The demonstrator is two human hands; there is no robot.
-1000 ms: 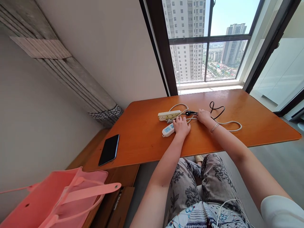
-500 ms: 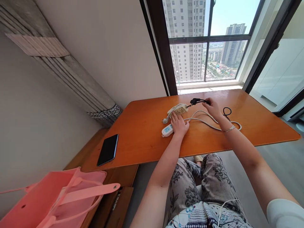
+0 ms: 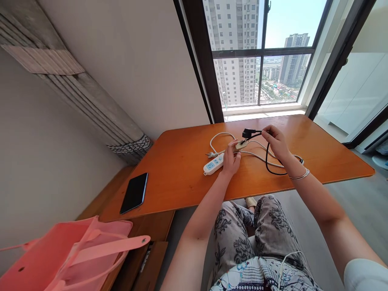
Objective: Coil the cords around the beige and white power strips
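My left hand [image 3: 232,161] is closed round a cream power strip [image 3: 241,145], covering most of it. Just left of that hand, a white power strip [image 3: 213,165] with blue socket faces lies on the table. My right hand [image 3: 275,141] pinches a black cord [image 3: 266,159], which hangs in a loop down to the tabletop. At the cord's end a black plug [image 3: 247,133] sits just above the cream strip; whether the two touch I cannot tell. A white plug [image 3: 211,154] rests beside the white strip, its white cable [image 3: 216,136] curving behind my left hand.
The orange-brown wooden table [image 3: 178,161] stands against a window [image 3: 260,76]. A black phone [image 3: 134,193] lies near its left edge. A pink bag [image 3: 69,254] is at the lower left, and a grey curtain [image 3: 91,101] hangs by the wall.
My left hand has gone from resting flat to gripping the cream strip, which has moved right and turned. The white cable has spread into a loop. The black cord now hangs lower.
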